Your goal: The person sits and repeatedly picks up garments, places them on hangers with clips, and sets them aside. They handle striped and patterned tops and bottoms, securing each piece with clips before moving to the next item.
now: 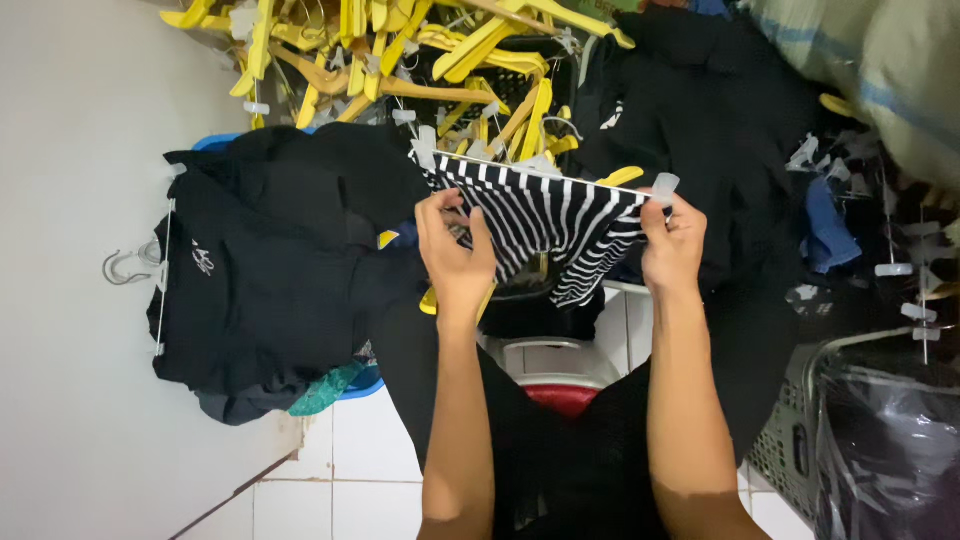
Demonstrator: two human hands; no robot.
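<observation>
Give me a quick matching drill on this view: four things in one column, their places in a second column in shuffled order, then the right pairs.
Things:
1. striped garment
2. pile of yellow hangers
3. black clothes on a clip hanger
4. grey basket

Places:
A. lower right corner
B. left side, against the white wall
C. held between the left hand and the right hand
D. top of the view, behind everything

Pairs: 1-C, 2-D, 3-B, 4-A
</observation>
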